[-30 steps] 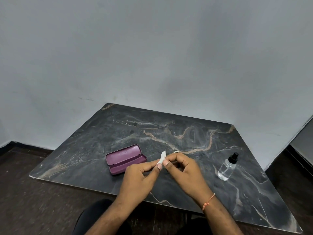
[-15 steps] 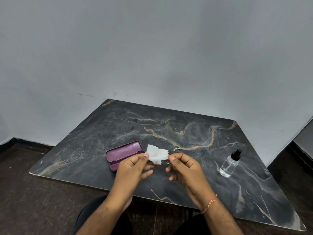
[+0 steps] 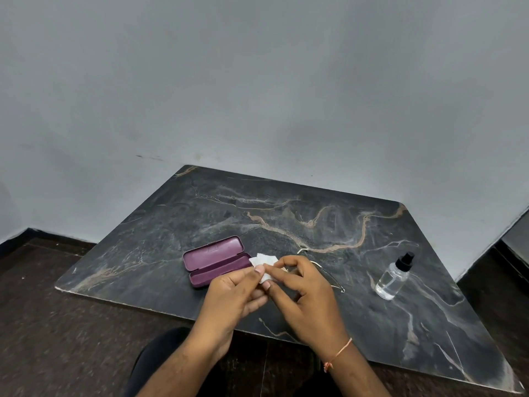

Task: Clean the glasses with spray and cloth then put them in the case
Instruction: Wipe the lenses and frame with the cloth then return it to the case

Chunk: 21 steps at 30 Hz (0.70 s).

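Note:
A small white cloth is pinched between the thumb and fingers of my left hand at the front middle of the table. My right hand meets it there and grips the thin wire-framed glasses. Their temple arms stick out to the right of that hand, and the lenses are hidden behind fingers and cloth. The purple glasses case lies open just left of my hands, with nothing in it. A clear spray bottle with a black nozzle stands upright on the right.
Everything sits on a dark marble-patterned table pushed against a plain grey wall. Its front edge runs under my wrists, and dark floor shows on the left and right.
My left hand drew the cloth out flat to the left, then came back against my right hand, and the cloth is bunched between the fingertips again.

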Each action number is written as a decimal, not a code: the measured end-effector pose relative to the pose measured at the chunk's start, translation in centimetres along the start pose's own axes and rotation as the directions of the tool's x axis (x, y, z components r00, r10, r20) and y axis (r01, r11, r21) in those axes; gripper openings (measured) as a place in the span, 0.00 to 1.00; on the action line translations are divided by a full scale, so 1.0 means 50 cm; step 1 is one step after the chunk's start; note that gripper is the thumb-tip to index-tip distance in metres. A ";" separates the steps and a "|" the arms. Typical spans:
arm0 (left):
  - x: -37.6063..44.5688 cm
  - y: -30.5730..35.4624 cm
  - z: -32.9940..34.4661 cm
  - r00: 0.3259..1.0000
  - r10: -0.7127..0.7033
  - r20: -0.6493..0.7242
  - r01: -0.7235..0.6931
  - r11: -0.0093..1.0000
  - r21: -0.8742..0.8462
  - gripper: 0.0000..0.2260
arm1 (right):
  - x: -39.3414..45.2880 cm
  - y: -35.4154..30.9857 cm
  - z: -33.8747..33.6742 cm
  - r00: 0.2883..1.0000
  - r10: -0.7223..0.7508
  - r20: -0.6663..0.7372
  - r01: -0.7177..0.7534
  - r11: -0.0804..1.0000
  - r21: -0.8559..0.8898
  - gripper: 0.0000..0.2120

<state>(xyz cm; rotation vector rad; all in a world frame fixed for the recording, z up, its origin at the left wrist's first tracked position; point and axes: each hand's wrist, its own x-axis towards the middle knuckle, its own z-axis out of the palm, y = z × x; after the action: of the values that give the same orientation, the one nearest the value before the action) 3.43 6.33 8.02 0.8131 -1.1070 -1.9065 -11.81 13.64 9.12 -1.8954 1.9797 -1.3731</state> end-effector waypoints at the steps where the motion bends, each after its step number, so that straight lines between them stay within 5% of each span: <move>1: 0.001 -0.002 -0.002 1.000 -0.013 -0.005 0.013 1.000 -0.022 0.16 | 0.000 -0.001 0.000 1.000 -0.006 0.003 0.006 1.000 -0.004 0.13; 10: 0.005 -0.006 -0.005 0.998 -0.054 -0.023 0.053 0.997 -0.049 0.13 | 0.001 -0.008 0.005 0.998 0.018 -0.057 -0.020 1.000 -0.019 0.11; 15: 0.005 -0.010 -0.006 0.998 -0.042 -0.048 0.039 0.997 -0.063 0.12 | 0.010 -0.009 0.010 0.976 0.202 -0.085 -0.175 0.953 0.248 0.07; 17: 0.008 -0.012 -0.011 0.998 -0.037 -0.048 0.034 0.997 -0.074 0.12 | 0.017 -0.008 0.011 0.927 0.370 -0.057 -0.308 0.839 0.449 0.07; 21: 0.009 -0.014 -0.021 0.998 -0.023 -0.053 0.017 0.994 -0.112 0.12 | 0.023 -0.008 0.001 0.780 0.619 0.089 -0.440 0.441 0.782 0.07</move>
<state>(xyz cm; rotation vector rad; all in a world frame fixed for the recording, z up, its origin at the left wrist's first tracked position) 3.85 5.77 6.87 0.8111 -0.9542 -1.9333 -11.74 12.72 9.90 -0.6532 1.4166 -1.8100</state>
